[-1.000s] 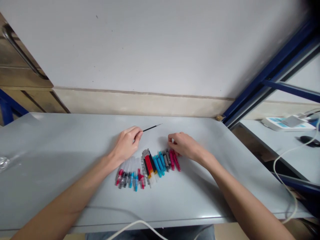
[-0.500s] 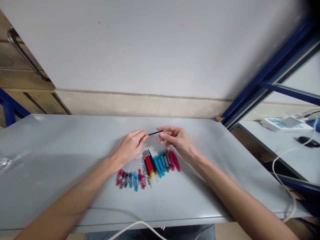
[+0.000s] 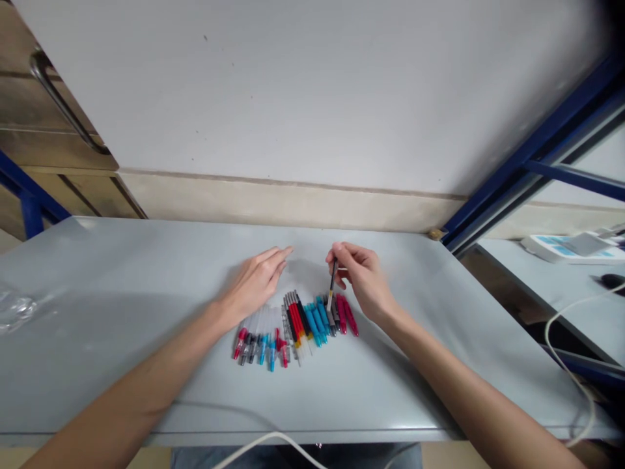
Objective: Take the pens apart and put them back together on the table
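Gray tabletop (image 3: 146, 273) spans before a pale wall (image 3: 303, 98) as I watch my right hand (image 3: 360, 268) pinch a dark refill (image 3: 333, 280), slanting down toward gray grips (image 3: 336, 318), right of lined-up refills (image 3: 295, 318). My left hand (image 3: 261, 275) stretches open beyond clear tubes (image 3: 252, 319). Clear plastic (image 3: 15, 309) lies left; white cable (image 3: 273, 436) loops across the near edge.

We take this for a workroom, though whether it leans towards an office or a light workshop we cannot tell. Pen parts (image 3: 316, 322) lie in rows on a plain grey table (image 3: 122, 339). To the right, beyond a blue metal frame (image 3: 527, 153), we see a computer mouse (image 3: 614, 281). The white wall (image 3: 312, 98) (specked in places) looks purely utilitarian.
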`<action>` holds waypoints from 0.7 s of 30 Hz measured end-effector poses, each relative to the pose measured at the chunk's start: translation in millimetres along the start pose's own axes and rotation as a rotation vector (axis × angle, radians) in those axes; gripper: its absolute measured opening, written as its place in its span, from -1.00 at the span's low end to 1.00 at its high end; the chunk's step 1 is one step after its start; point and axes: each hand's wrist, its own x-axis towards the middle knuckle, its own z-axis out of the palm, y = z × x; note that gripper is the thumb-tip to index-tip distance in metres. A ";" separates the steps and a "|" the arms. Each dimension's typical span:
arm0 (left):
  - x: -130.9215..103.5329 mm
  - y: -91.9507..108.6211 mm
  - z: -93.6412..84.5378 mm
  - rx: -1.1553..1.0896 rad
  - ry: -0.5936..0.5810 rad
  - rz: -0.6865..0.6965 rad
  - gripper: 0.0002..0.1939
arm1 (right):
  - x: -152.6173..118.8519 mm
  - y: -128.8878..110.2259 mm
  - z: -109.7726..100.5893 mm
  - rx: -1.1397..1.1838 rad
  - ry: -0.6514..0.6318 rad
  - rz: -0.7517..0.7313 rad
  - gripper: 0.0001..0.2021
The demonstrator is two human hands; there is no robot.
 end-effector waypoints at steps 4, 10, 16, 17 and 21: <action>-1.2 1.9 -1.2 0.029 0.013 -0.030 -0.58 | -9.0 -1.2 12.6 -0.188 -0.192 -0.032 -0.62; -1.6 2.9 -1.3 0.066 -0.001 -0.053 -0.58 | -15.7 -5.6 18.0 -0.344 -0.235 -0.065 -0.63; -0.9 2.4 -0.2 0.075 0.003 -0.068 -0.59 | -18.6 -8.7 19.2 -0.489 -0.243 -0.171 -0.62; -0.9 2.3 -0.1 0.074 0.002 -0.067 -0.59 | -19.2 -9.0 19.5 -0.514 -0.234 -0.191 -0.63; -1.3 2.3 -0.2 0.067 -0.001 -0.069 -0.59 | -21.4 -8.8 20.7 -0.594 -0.217 -0.235 -0.64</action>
